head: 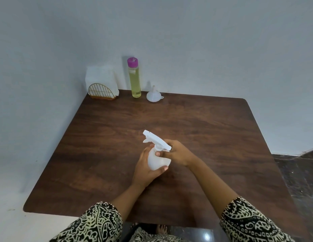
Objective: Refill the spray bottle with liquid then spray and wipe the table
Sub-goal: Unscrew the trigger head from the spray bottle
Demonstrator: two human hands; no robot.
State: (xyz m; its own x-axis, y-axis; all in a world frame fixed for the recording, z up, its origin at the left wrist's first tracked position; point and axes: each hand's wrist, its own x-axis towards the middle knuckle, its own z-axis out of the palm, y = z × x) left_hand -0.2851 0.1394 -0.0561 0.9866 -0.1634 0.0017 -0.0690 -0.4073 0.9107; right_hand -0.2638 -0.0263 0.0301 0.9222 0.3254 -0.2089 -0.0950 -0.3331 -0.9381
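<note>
A white spray bottle point(156, 158) stands in the middle of the dark wooden table point(213, 130), its trigger head point(154, 140) pointing to the far left. My left hand point(146, 169) grips the bottle's body from the left. My right hand point(176, 153) holds the neck just under the trigger head, thumb on the collar. At the back of the table stands a tall clear bottle of yellow liquid point(134, 82) with a purple cap. A white funnel point(153, 95) sits mouth down just right of it.
A gold wire holder with white napkins point(101, 86) stands in the table's far left corner against the wall. Walls close off the left and back sides. Dark tiled floor point(299, 175) lies to the right of the table.
</note>
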